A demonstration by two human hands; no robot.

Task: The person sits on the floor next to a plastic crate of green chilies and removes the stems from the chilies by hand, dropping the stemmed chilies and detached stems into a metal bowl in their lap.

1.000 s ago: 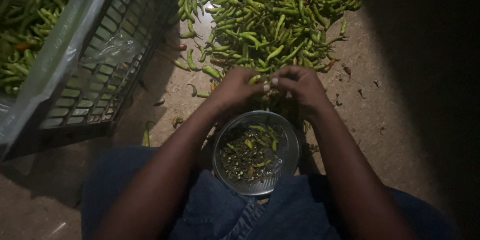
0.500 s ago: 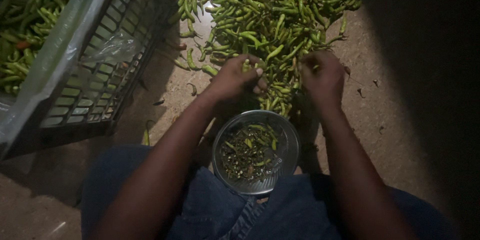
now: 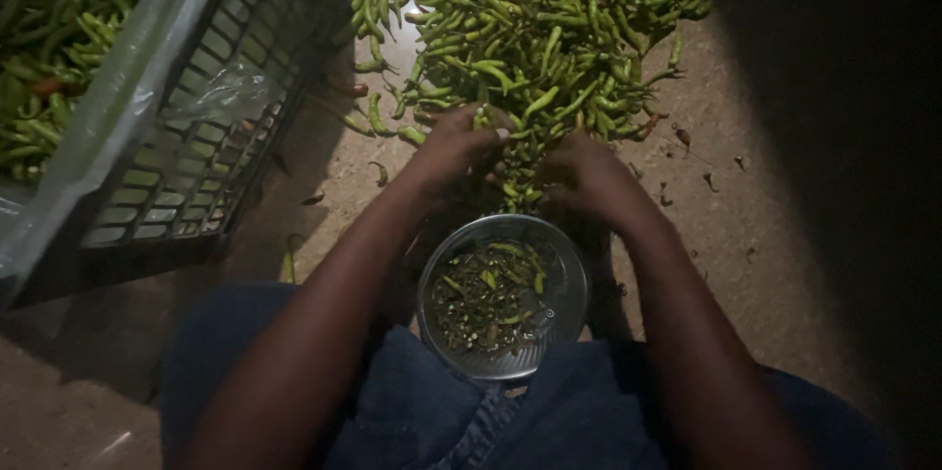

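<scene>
left hand [image 3: 453, 148]: fingers curled into the near edge of the chilli pile, pinching what looks like a single green chilli, hard to be sure in this light
right hand [image 3: 581, 179]: closed loosely at the same edge, can't tell if it actually has one
green chilli pile [image 3: 549, 28]: big heap on the floor [image 3: 775, 235], so plenty left
steel bowl [image 3: 503, 293]: between the knees, only a shallow layer of stems and bits
plastic crate [image 3: 186, 146]: at the left, lined, holding more chillies

Both forearms reach forward from the lap, converging. Left hand [image 3: 456, 148] is palm-down, fingers curled, fingertips [image 3: 498, 132] catching light. Right hand [image 3: 581, 181] sits just beside it, knuckles up, fingers tucked under, so can't tell its grip.
</scene>
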